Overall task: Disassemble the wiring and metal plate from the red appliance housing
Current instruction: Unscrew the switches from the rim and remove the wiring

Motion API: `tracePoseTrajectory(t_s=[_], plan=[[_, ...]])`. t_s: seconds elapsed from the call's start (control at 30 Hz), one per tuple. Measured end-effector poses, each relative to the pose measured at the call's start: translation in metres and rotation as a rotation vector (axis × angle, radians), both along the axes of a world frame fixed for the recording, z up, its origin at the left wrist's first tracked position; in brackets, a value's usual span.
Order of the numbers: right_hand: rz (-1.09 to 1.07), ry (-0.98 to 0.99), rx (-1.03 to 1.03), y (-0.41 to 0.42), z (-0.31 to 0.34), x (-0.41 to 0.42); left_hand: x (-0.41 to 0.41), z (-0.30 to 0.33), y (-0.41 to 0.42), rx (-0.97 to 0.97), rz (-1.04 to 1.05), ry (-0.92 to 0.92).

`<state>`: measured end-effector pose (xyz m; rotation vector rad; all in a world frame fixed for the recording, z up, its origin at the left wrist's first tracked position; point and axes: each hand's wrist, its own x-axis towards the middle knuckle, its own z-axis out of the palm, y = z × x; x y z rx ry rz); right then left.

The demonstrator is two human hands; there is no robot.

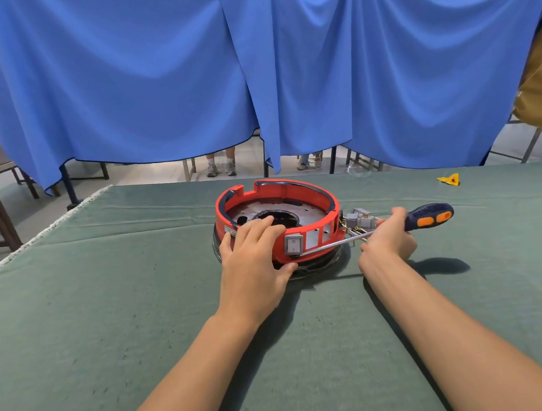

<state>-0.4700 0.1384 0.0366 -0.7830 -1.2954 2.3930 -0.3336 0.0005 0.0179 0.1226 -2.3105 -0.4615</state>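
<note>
Red housing held at mid-frame while a screwdriver worked its lower edge.

On the green-covered desk point(112, 308), the left hand point(254, 262) gripped the red housing point(278, 217), fingers point(258, 226) curled over its near rim above the metal plate point(308, 214). Right of it lay the grey wiring connectors point(360, 221). The right hand point(389, 238) was clamped on the screwdriver point(427, 217), whose shaft ran leftward under the housing's switch point(293, 245).

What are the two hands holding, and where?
Right hand grips the screwdriver where handle meets shaft; left hand holds the red housing by its front rim.
</note>
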Motion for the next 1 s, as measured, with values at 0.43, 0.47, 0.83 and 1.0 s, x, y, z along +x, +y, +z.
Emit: tracePoseTrajectory(t_s=[0.43,0.47,0.83,1.0], plan=[[0.021,0.030,-0.023,-0.017,0.004,0.000,-0.003,0.001,0.000,0.073,0.003,0.005],[0.022,0.028,-0.030,-0.017,0.006,0.001,-0.002,0.000,0.000,0.075,0.003,0.010],[0.012,0.199,-0.054,-0.003,0.027,0.030,-0.004,0.004,0.002,0.110,0.024,0.000],[0.007,0.209,-0.035,0.001,0.024,0.034,-0.005,0.003,0.002,0.075,0.037,-0.023]])
